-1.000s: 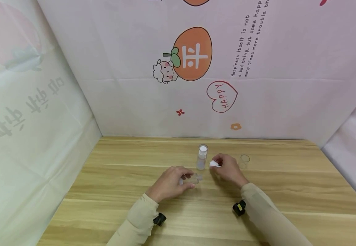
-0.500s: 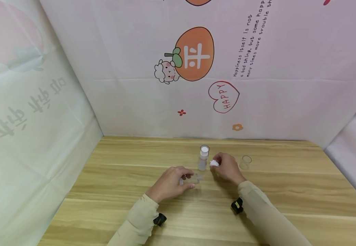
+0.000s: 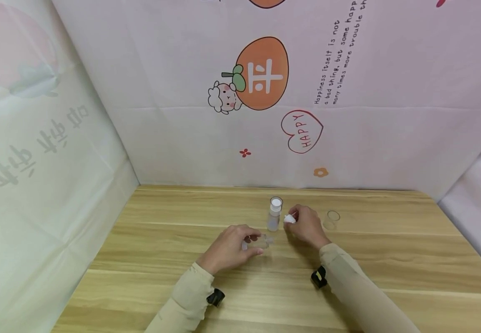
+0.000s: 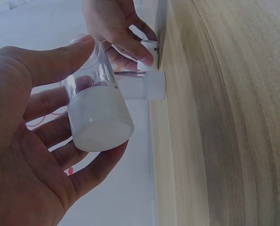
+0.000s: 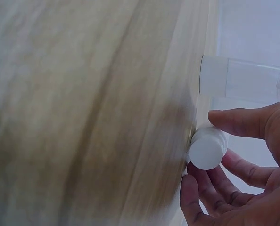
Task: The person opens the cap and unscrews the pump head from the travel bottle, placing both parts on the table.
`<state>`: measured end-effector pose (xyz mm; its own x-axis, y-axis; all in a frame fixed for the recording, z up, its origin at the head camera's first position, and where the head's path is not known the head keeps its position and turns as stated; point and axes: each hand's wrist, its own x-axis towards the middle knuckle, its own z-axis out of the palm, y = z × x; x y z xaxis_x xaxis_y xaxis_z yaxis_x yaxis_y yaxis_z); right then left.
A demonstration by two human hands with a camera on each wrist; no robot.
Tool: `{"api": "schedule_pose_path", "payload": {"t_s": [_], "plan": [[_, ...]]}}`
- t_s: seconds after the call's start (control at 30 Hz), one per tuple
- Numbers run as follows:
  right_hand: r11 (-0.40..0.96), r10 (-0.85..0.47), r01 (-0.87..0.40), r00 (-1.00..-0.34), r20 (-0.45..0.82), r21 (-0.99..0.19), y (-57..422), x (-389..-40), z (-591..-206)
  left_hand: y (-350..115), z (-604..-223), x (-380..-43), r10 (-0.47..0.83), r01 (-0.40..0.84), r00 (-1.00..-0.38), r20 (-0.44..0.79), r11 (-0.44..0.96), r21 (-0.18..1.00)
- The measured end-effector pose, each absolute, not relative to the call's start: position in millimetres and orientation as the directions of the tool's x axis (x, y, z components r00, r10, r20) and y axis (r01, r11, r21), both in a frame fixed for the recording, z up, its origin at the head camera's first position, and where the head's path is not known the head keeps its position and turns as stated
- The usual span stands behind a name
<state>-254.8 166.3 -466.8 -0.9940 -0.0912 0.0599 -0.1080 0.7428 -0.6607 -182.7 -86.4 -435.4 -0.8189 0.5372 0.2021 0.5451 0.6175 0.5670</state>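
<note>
In the head view my left hand (image 3: 232, 245) grips a small clear bottle (image 3: 260, 241) lying sideways above the table, its neck toward the right. The left wrist view shows this bottle's thick white base (image 4: 101, 117), thumb on one side and fingers round the other. My right hand (image 3: 308, 227) pinches a white pump head (image 3: 289, 218) low over the wood; in the right wrist view the round white end (image 5: 207, 150) of that piece shows between thumb and fingers. A second clear bottle (image 3: 274, 219) with a white top stands upright just left of the right hand.
A clear cylindrical cap (image 3: 331, 220) stands on the wooden table (image 3: 173, 240), right of the right hand. Behind the table rises a printed white cloth (image 3: 182, 138); another cloth (image 3: 49, 185) hangs along the left side.
My right hand has shifted slightly away from me, and the pump head in its fingers has turned a little. The left hand and its bottle have stayed in place.
</note>
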Motion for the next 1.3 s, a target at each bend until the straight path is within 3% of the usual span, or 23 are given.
{"api": "schedule_pose_path", "payload": {"t_s": [1.3], "plan": [[0.759, -0.125, -0.142, -0.99, 0.071, -0.636, 164.4, -246.3, -462.8, -91.0, -435.9, -182.8, 0.499, 0.51, -0.843, 0.201, 0.621, 0.596]]}}
